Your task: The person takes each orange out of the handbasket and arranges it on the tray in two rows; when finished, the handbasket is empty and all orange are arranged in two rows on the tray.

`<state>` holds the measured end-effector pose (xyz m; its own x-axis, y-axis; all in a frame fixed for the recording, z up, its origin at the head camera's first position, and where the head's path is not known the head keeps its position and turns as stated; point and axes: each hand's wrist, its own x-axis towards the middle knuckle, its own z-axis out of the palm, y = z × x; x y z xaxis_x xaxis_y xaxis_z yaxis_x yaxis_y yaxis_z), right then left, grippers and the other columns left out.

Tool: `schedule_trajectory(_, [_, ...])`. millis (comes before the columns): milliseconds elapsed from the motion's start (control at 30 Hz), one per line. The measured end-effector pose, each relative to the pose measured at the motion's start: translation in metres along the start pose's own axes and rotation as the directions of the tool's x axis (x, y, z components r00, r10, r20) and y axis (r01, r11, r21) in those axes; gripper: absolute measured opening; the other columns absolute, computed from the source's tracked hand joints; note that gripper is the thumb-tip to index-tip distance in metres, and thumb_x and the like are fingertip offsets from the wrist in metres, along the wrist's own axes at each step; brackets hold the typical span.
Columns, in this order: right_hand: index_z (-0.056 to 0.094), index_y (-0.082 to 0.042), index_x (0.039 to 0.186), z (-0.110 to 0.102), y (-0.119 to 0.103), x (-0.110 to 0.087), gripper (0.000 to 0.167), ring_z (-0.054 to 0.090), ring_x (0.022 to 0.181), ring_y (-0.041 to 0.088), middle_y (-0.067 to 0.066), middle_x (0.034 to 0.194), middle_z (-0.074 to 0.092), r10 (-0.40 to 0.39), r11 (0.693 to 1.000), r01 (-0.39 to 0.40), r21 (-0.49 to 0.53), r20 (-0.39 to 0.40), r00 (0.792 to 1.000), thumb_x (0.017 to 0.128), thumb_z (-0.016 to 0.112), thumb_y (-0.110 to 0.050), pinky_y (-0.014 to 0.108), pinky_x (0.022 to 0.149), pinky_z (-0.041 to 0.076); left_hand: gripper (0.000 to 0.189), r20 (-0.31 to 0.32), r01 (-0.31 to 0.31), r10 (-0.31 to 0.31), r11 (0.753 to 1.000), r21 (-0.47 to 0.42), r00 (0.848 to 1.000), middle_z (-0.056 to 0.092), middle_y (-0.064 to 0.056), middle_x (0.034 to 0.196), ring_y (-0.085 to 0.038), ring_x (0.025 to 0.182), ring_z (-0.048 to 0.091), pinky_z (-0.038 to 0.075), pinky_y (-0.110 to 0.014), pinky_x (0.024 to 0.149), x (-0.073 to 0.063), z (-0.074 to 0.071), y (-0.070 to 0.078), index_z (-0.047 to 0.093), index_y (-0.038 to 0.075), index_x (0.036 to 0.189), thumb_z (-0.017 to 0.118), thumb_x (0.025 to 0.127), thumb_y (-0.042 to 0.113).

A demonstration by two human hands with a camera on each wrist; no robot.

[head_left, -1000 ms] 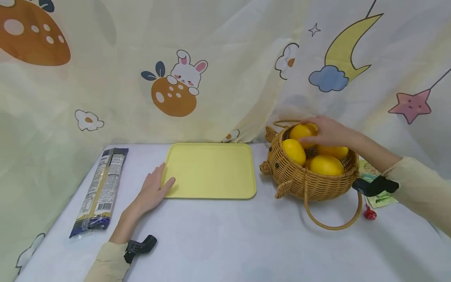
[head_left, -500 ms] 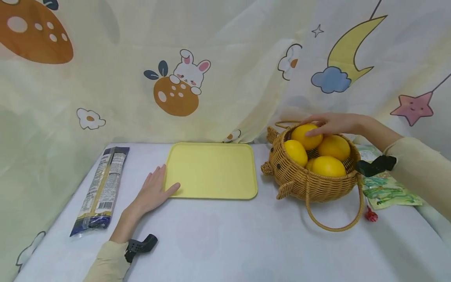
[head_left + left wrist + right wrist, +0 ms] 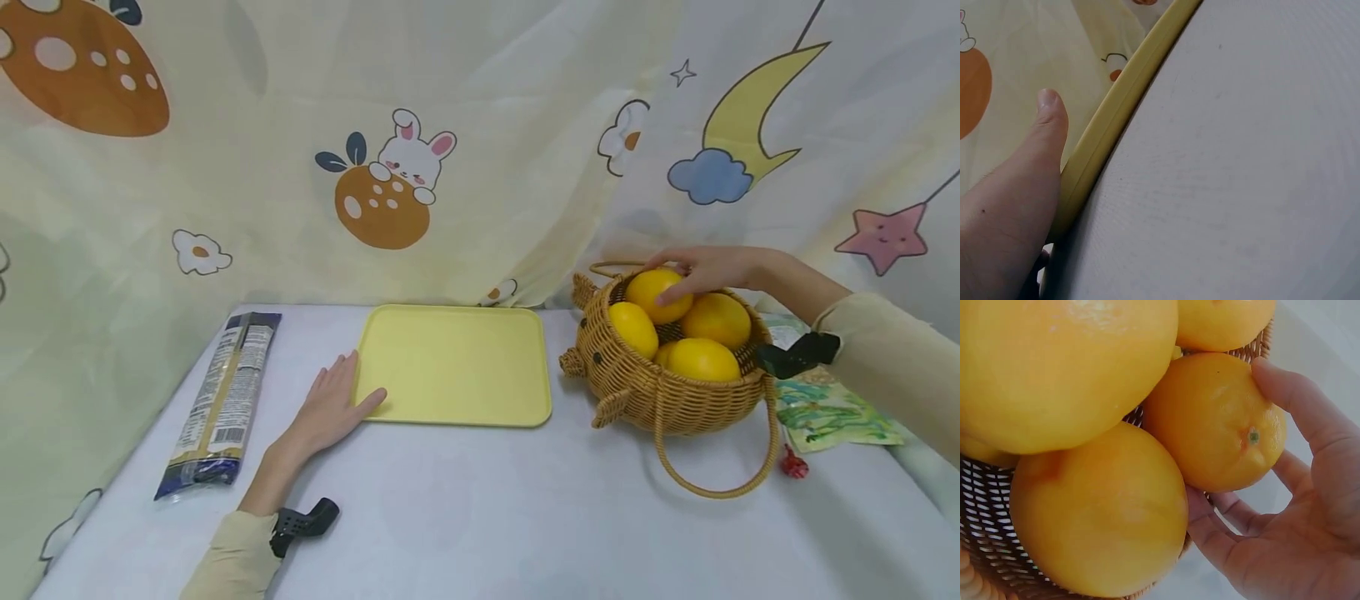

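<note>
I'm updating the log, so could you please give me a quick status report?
Right hand gripping a yellow fruit in the wicker basket. Left hand at the edge of the yellow tray. Neighbouring fruits crowding close.

From here, the head view stands well back, looking forward and down over the table [image 3: 465, 508] to the curtain [image 3: 517, 167]. The left wrist view, very close, looks past the left hand [image 3: 1016, 200] along the tray [image 3: 1119, 109]; both share this curtain. The right wrist view looks, very near, into the basket [image 3: 690, 408], whose fruits [image 3: 1100, 512] the head view also contains.
</note>
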<state>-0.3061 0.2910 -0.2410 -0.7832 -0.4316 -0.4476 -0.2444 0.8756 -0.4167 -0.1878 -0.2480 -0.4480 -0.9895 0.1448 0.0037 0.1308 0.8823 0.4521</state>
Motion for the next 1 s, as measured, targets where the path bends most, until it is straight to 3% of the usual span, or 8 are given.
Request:
schedule_trajectory(300, [0.035,-0.014,0.142,0.005,-0.008,0.006,0.062,0.037,0.13,0.043,0.024,0.149,0.033,-0.019,0.996,0.017,0.088,0.025,1.0,0.093,0.062,-0.04,0.057,0.099,0.042,0.097,0.0,0.009,-0.009,1.0,-0.006,1.0,0.012,-0.024,0.162,-0.041,0.151,0.007,0.003,-0.056,0.123,0.0,-0.001,0.0,0.009,-0.005,0.153,0.041,0.094,0.065])
schedule_trajectory(533, [0.039,-0.011,0.136,0.012,-0.021,0.01,0.058,0.042,0.116,0.035,0.022,0.136,0.043,-0.031,0.997,0.028,0.072,0.027,0.999,0.092,0.064,-0.038,0.045,0.094,0.042,0.098,0.005,0.011,-0.011,1.0,-0.017,1.0,0.012,-0.025,0.161,-0.041,0.151,0.007,0.003,-0.056,0.123,-0.001,-0.002,0.001,0.009,-0.006,0.153,0.043,0.094,0.064])
schedule_trajectory(767, [0.042,-0.01,0.137,0.009,-0.027,0.009,0.06,0.041,0.129,0.046,0.026,0.144,0.04,-0.038,0.999,0.038,0.004,0.023,0.999,0.091,0.065,-0.04,0.06,0.102,0.041,0.098,-0.001,0.009,-0.009,1.0,0.002,1.0,0.013,-0.024,0.161,-0.041,0.151,0.008,0.004,-0.057,0.122,-0.001,-0.001,-0.002,0.009,-0.005,0.153,0.041,0.093,0.066])
schedule_trajectory(1000, [0.045,-0.009,0.127,0.008,-0.023,0.011,0.048,0.041,0.123,0.036,0.018,0.138,0.046,-0.053,0.998,0.051,0.038,0.044,0.998,0.092,0.065,-0.036,0.053,0.1,0.04,0.1,-0.009,0.002,-0.002,1.0,0.007,1.0,0.014,-0.025,0.161,-0.041,0.15,0.009,0.005,-0.057,0.122,-0.001,0.002,-0.002,0.01,-0.006,0.153,0.041,0.093,0.067])
